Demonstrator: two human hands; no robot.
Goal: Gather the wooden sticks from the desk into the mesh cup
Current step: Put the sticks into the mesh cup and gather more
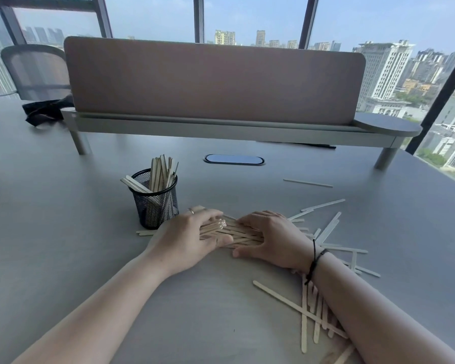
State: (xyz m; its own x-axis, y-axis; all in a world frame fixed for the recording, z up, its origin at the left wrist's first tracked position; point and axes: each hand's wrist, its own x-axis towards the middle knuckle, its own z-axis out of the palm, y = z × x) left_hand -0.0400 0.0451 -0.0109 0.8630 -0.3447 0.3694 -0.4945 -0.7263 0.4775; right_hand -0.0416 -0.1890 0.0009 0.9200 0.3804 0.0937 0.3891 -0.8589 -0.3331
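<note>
A black mesh cup (155, 203) stands on the grey desk (63, 232) with several wooden sticks upright in it. Just right of it, a bundle of wooden sticks (234, 233) lies flat between my two hands. My left hand (187, 240) curls around the bundle's left end, fingers over the sticks. My right hand (271, 237) presses on its right end. Loose sticks (326, 227) are scattered to the right, and more loose sticks (307, 316) lie under and beside my right forearm. One stick (307, 182) lies alone farther back.
A raised shelf with a pinkish divider panel (213, 82) spans the back of the desk. A cable port (233, 159) sits in the desk behind the cup. A black item (42, 111) lies at back left, near a mesh chair (37, 69).
</note>
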